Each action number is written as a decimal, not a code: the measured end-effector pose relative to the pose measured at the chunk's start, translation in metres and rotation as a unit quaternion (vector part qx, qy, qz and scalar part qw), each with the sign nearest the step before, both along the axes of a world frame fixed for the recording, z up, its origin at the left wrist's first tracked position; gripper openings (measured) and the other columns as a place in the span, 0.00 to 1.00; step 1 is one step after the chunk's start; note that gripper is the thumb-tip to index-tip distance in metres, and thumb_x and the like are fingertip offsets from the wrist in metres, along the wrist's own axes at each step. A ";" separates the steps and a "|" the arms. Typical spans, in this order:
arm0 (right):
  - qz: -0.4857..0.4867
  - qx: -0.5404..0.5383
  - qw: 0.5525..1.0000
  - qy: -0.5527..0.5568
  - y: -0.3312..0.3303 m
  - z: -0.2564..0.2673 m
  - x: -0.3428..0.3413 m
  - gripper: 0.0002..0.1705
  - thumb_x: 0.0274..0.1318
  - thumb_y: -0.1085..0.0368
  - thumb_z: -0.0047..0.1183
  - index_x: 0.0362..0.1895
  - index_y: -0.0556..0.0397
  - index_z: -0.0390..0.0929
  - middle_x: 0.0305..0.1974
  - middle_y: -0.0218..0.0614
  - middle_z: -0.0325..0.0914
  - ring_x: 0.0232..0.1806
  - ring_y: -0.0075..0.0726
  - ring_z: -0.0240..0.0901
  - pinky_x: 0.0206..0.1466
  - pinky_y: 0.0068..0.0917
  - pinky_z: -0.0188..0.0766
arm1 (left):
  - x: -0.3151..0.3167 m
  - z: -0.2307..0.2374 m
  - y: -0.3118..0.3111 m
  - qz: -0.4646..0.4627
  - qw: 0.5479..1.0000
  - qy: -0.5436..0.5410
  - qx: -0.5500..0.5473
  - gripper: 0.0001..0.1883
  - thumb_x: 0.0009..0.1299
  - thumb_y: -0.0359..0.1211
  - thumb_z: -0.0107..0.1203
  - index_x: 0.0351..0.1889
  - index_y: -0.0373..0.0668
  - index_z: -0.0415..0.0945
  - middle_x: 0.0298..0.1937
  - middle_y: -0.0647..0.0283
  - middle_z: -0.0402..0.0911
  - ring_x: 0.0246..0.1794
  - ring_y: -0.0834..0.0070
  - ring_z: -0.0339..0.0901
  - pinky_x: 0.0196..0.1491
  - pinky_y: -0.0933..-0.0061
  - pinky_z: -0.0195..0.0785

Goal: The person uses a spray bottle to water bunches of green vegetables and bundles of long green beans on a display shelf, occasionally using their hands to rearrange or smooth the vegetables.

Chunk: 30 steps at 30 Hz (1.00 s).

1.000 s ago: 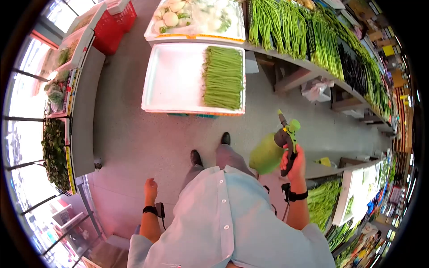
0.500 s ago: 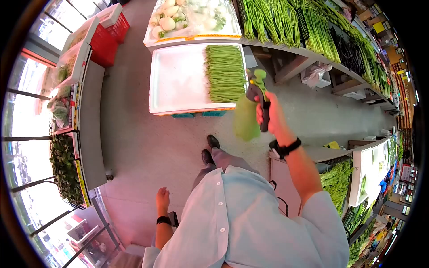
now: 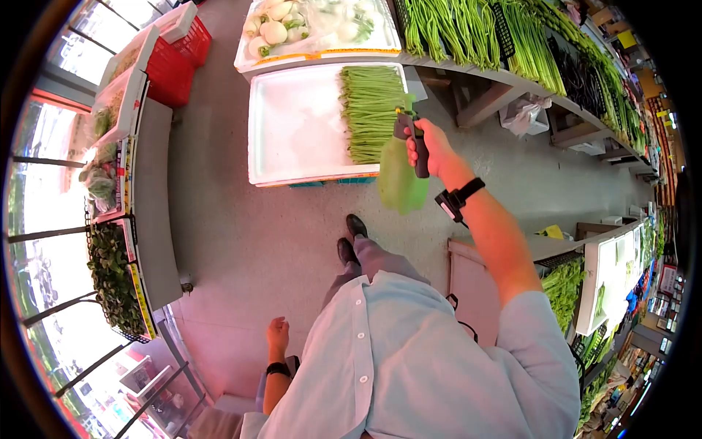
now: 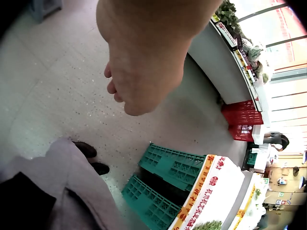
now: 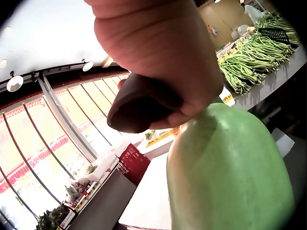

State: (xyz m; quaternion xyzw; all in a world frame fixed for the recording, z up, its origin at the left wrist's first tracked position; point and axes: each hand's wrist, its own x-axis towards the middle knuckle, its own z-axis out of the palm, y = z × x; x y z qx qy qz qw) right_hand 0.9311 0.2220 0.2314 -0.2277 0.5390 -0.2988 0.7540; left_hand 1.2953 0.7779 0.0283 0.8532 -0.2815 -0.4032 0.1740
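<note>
My right hand [image 3: 435, 146] grips the dark handle of a green pump sprayer [image 3: 401, 183]. In the head view the sprayer overlaps the right near corner of a white foam box [image 3: 292, 121], its nozzle end toward the beans. Green beans [image 3: 363, 110] lie side by side along the right part of that box. The right wrist view shows the sprayer's green tank [image 5: 230, 167] large below the hand, with the dark handle [image 5: 139, 105] in the fingers. Low at my left side, the left hand [image 3: 278, 335] hangs loosely curled with nothing in it.
Teal crates [image 4: 168, 165] support the foam box. Behind it stands another box [image 3: 318, 58] of round white vegetables. Shelves of long beans [image 3: 453, 33] run along the right; a grey stand with leafy greens [image 3: 113, 274] lines the left. A lower counter [image 3: 475, 271] is at my right.
My right hand has carried the sprayer forward and left, from beside my right leg to the box's near right corner. The left hand stays low, slightly lower and farther right in view.
</note>
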 end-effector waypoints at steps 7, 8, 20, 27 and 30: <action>0.013 0.096 0.995 0.019 0.084 -0.029 -0.034 0.17 0.65 0.50 0.40 0.39 0.50 0.69 0.17 0.31 0.67 0.13 0.30 0.62 0.18 0.32 0.61 | 0.017 -0.015 -0.005 -0.041 0.999 0.032 0.007 0.15 0.67 0.35 0.57 0.50 0.39 0.79 0.36 0.55 0.84 0.37 0.67 0.81 0.42 0.67 0.74; 0.025 0.105 0.994 0.028 0.097 -0.034 -0.040 0.17 0.66 0.50 0.40 0.39 0.50 0.69 0.17 0.32 0.68 0.13 0.30 0.62 0.18 0.32 0.61 | 0.021 -0.018 -0.010 -0.054 0.998 0.038 -0.006 0.15 0.68 0.36 0.57 0.50 0.40 0.78 0.35 0.56 0.84 0.37 0.67 0.81 0.42 0.67 0.74; 0.164 0.028 0.981 0.099 0.230 0.018 -0.087 0.21 0.70 0.48 0.41 0.41 0.55 0.70 0.16 0.29 0.67 0.13 0.21 0.61 0.17 0.23 0.58 | 0.028 -0.012 -0.091 -0.129 0.988 0.083 0.010 0.17 0.70 0.37 0.55 0.53 0.40 0.77 0.41 0.56 0.83 0.43 0.68 0.80 0.47 0.68 0.73; 0.178 -0.060 0.974 0.125 0.245 0.029 -0.095 0.20 0.71 0.50 0.42 0.42 0.55 0.71 0.18 0.26 0.66 0.15 0.18 0.59 0.19 0.20 0.57 | 0.003 0.017 -0.205 -0.245 0.966 0.059 -0.064 0.19 0.69 0.36 0.57 0.57 0.41 0.74 0.49 0.53 0.81 0.47 0.62 0.79 0.51 0.64 0.72; 0.083 -0.059 0.989 0.105 0.241 0.029 -0.097 0.18 0.72 0.53 0.42 0.43 0.56 0.71 0.17 0.26 0.66 0.15 0.18 0.59 0.19 0.20 0.56 | -0.024 0.010 -0.289 -0.395 0.903 0.003 -0.168 0.27 0.68 0.37 0.57 0.64 0.40 0.67 0.60 0.48 0.74 0.59 0.55 0.72 0.62 0.56 0.65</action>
